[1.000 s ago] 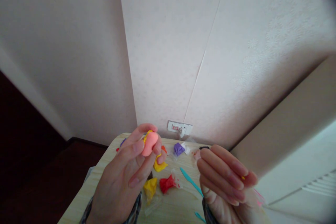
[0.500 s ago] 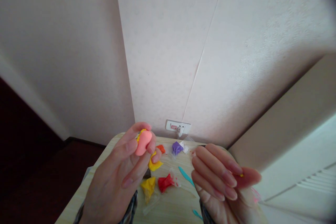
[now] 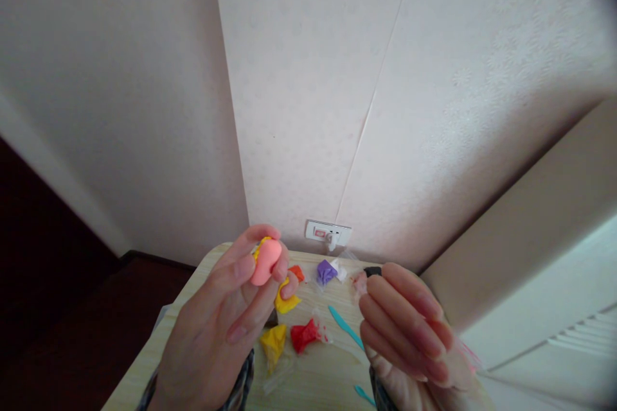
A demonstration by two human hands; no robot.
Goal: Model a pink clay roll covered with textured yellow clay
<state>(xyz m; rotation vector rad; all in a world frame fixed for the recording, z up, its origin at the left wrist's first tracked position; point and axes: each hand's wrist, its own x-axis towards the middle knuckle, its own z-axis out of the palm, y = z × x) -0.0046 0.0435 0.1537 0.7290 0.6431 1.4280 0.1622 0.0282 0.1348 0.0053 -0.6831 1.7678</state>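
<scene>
My left hand [image 3: 216, 314] is raised over the table, its thumb and fingers closed around a smooth pink lump of modelling clay [image 3: 267, 262]. Yellow clay [image 3: 260, 247] runs along the lump's upper left edge. By a fingertip of this hand shows another yellow clay piece [image 3: 288, 303]; whether it is held or lies on the table I cannot tell. My right hand [image 3: 407, 327] is held up to the right, apart from the left, with fingers curled and the thumb against them. The small yellow clay bit seen earlier in that pinch is hidden now.
On the light wooden table [image 3: 318, 385] lie wrapped clay pieces: yellow [image 3: 274, 343], red [image 3: 304, 336], purple [image 3: 326, 272] and orange [image 3: 296, 273]. A turquoise plastic knife [image 3: 344, 326] and another turquoise tool [image 3: 365, 395] lie near my right wrist. Behind is a wall socket [image 3: 328, 232] with a plug.
The yellow bit between my right thumb and finger has gone out of sight as the thumb moved in behind the fingers. My left hand shifted slightly left, then stayed, still gripping the pink clay.
</scene>
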